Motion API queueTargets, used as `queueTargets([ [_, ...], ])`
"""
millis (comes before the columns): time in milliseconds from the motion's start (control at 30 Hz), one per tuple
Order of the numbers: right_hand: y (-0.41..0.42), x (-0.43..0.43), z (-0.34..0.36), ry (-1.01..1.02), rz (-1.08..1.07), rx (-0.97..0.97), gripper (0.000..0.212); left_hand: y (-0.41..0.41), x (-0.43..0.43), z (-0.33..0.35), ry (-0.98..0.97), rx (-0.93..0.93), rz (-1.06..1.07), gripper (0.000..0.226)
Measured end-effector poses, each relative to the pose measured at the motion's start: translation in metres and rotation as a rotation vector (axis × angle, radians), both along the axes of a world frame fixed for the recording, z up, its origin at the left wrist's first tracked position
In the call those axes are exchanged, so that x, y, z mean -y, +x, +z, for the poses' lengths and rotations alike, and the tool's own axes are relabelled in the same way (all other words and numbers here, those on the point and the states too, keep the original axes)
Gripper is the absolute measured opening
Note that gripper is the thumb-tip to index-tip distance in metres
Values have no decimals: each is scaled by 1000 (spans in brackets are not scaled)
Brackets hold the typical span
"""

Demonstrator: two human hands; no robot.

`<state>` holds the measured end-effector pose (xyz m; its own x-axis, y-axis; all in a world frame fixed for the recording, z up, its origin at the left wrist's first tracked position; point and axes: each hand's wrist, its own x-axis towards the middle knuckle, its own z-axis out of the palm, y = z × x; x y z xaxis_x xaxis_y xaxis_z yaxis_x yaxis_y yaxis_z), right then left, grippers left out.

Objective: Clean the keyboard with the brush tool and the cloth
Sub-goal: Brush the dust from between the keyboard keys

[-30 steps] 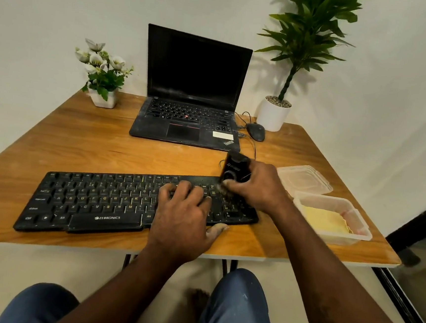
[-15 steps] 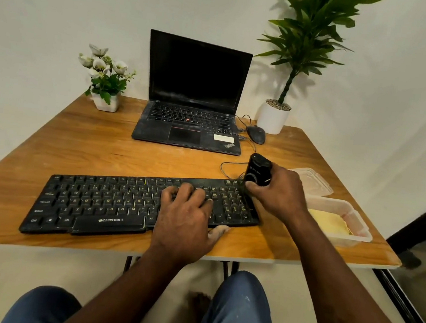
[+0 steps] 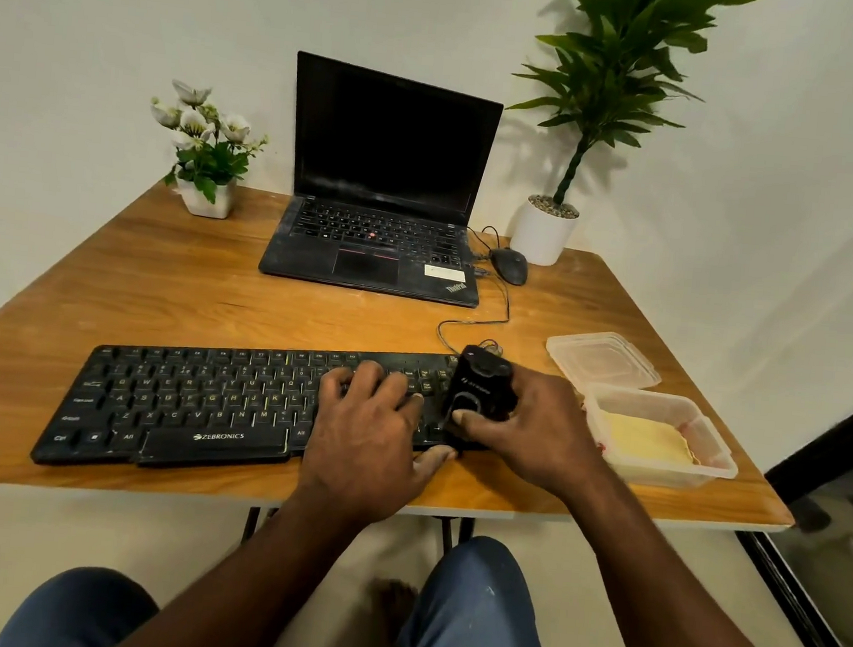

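A black keyboard (image 3: 191, 400) lies along the near edge of the wooden table (image 3: 210, 299). My left hand (image 3: 367, 442) rests flat on its right half, fingers spread over the keys. My right hand (image 3: 533, 430) grips a black brush tool (image 3: 478, 389) and holds it down on the keyboard's right end; the bristles are hidden. A yellow cloth (image 3: 646, 438) lies folded inside a clear plastic box (image 3: 711, 464) to the right of my right hand.
The box's lid (image 3: 602, 356) lies behind it. A laptop (image 3: 380, 185) stands open at the back, with a mouse (image 3: 509, 266) and its cable beside it. A flower pot (image 3: 206, 195) is back left, a potted plant (image 3: 543, 230) back right.
My right hand swept the brush tool from the keyboard's right part out to its far right corner, then drew it back toward me onto the right end. My left hand stayed put.
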<state>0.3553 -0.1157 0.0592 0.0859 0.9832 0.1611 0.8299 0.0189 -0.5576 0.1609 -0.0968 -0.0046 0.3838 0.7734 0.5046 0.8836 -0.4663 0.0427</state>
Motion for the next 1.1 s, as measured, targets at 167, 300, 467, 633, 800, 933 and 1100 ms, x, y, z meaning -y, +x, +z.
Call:
queueTargets([
  [167,27,-4,9,137,-276,228,46,0,0,0,-3,-4,4,72],
  [300,11,17,-2,68,-107,-29,50,1,-1,0,-6,1,3,71],
  [467,20,19,-9,144,-328,81,46,0,0,0,-13,-11,10,71],
  [633,-3,37,-8,160,-175,-38,37,0,0,-1,-10,-15,18,70],
  [800,-4,32,-17,182,-246,18,40,0,1,0,-15,-28,18,72],
  [933,6,25,-11,221,-331,122,42,0,1,1,-16,-27,23,72],
  [1100,15,7,-10,135,-263,126,48,0,2,2,-18,-23,23,72],
])
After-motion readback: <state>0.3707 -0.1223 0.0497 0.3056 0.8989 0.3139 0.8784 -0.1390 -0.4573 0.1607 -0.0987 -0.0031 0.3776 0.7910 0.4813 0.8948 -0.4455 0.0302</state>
